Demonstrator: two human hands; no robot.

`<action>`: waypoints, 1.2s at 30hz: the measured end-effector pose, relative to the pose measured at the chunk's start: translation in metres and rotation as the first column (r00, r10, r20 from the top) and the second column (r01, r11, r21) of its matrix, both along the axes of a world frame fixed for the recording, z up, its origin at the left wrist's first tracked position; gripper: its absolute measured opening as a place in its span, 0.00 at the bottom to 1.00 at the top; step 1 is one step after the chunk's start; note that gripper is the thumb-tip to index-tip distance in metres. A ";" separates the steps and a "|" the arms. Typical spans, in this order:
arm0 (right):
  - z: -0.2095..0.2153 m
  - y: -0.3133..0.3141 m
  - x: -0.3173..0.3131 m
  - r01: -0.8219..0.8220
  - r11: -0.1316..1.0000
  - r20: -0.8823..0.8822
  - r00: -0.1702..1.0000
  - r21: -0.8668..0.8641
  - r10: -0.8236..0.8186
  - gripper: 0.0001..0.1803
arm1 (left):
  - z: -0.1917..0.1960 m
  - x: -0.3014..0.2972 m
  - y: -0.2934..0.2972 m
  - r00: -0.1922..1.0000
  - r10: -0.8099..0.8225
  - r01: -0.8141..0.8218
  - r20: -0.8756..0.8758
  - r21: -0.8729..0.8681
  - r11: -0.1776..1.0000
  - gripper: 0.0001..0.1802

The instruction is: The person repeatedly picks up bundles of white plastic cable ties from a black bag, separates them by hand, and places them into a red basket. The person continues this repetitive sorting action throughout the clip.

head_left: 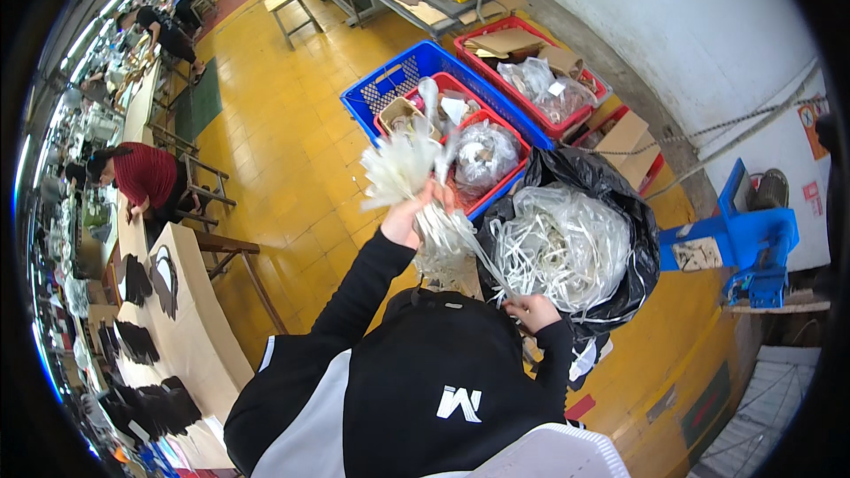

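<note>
Left arm stretched forward, left hand curled in closed grip. Right hand lower, nearer torso, pinching.

From head height, the left of two side-by-side fisheye cameras looks steeply down over the wearer's black jacket, which fills the near foreground. The left hand and right hand show close below the lens, around mid-frame. Beyond them, the wide view opens forward across a yellow floor, bending worktables along the left rim and a white wall at upper right.
</note>
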State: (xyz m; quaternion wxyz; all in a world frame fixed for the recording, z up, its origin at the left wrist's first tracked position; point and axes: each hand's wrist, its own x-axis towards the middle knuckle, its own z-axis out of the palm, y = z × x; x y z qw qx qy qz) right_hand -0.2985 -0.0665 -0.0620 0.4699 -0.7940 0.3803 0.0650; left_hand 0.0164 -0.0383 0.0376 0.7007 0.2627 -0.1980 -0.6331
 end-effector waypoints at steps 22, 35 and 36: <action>0.122 -0.035 0.100 0.352 0.763 0.671 0.365 0.542 -0.645 0.20 | -0.062 -0.016 0.034 0.974 0.125 -0.143 0.187 0.085 0.986 0.12; 0.105 -0.011 0.139 0.434 0.840 0.717 0.692 -0.327 -0.078 0.11 | -0.032 -0.065 0.046 0.937 0.096 -0.163 0.335 0.178 0.970 0.26; 0.103 -0.012 0.139 0.471 0.839 0.752 0.648 -0.273 -0.119 0.12 | -0.049 -0.050 0.048 0.954 -0.034 0.007 0.299 0.093 0.996 0.23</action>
